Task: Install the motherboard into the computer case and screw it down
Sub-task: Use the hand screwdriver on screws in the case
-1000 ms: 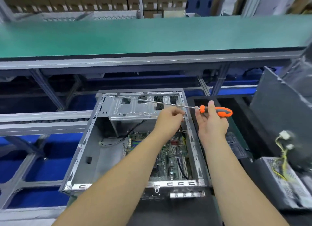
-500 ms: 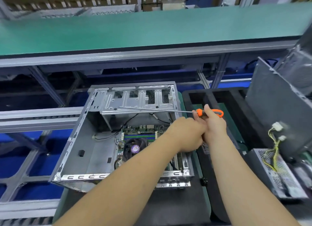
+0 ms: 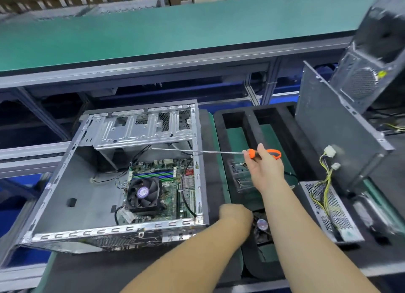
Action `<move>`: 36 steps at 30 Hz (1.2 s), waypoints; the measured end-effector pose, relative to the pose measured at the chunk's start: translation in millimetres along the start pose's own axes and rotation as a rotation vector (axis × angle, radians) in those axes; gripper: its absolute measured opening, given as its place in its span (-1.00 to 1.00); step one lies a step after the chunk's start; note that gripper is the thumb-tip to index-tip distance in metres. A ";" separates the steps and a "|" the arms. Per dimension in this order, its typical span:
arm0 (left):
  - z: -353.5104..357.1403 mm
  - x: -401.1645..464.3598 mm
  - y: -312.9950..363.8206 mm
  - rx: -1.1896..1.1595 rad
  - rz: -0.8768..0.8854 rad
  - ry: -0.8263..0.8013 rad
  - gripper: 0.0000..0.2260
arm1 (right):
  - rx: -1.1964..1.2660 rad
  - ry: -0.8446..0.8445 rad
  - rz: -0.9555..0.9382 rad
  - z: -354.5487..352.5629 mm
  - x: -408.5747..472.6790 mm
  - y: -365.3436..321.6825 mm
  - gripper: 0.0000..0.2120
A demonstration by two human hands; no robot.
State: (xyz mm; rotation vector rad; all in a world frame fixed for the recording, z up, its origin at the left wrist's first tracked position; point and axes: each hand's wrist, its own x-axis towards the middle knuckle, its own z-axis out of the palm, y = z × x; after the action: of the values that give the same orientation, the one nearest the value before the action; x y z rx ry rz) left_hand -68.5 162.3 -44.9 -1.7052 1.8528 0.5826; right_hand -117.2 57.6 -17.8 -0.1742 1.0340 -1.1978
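Note:
An open grey computer case [image 3: 65, 183] lies on its side at centre left. Inside it, against the right wall, lies the green motherboard [image 3: 173, 183] with a black CPU fan [image 3: 142, 193]. To the right of the case, my right hand [image 3: 263, 172] grips the orange handle of a long screwdriver [image 3: 275, 153]. Its thin shaft reaches left over the case, with the tip near the drive cage. Lower down, my left hand [image 3: 235, 217] reaches into the black foam tray [image 3: 252, 121] just right of the case, beside a small round fan part [image 3: 262, 223]. The fingers of that hand are hidden.
A perforated power supply [image 3: 328, 209] with yellow wires sits at the right. Behind it a grey side panel [image 3: 333, 135] leans upright. Another case [image 3: 372, 62] stands at the top right. A green conveyor belt [image 3: 175, 29] runs across the back.
My left hand has left the case's right edge and dropped down to the foam tray. My right hand stays on the screwdriver. The view has shifted, and the motherboard is now uncovered.

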 end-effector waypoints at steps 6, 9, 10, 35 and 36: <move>-2.9 5.5 -2.8 -0.061 0.012 -0.028 -0.69 | 0.036 -0.049 0.029 0.5 6.7 -4.5 -0.56; -15.5 6.0 0.4 -0.080 0.022 -0.053 -0.67 | 0.062 -0.075 0.043 4.9 9.0 -3.9 -0.62; -22.7 5.7 0.3 -0.082 0.030 -0.062 -0.66 | 0.071 -0.084 0.050 6.8 9.8 -3.5 -0.66; -11.7 -71.3 -329.5 -1.718 -0.168 0.680 -0.92 | 0.204 -0.324 -0.070 160.2 -41.3 82.4 -0.89; -11.0 -69.0 -333.7 -1.567 -0.174 0.750 -0.95 | 0.175 -0.328 -0.091 159.6 -40.2 86.8 -0.89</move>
State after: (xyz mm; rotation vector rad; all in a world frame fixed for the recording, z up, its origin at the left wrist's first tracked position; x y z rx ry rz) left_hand 264.9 173.5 25.2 -3.3642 1.5675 1.7888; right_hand 59.2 64.1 41.1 -0.2731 0.6373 -1.2856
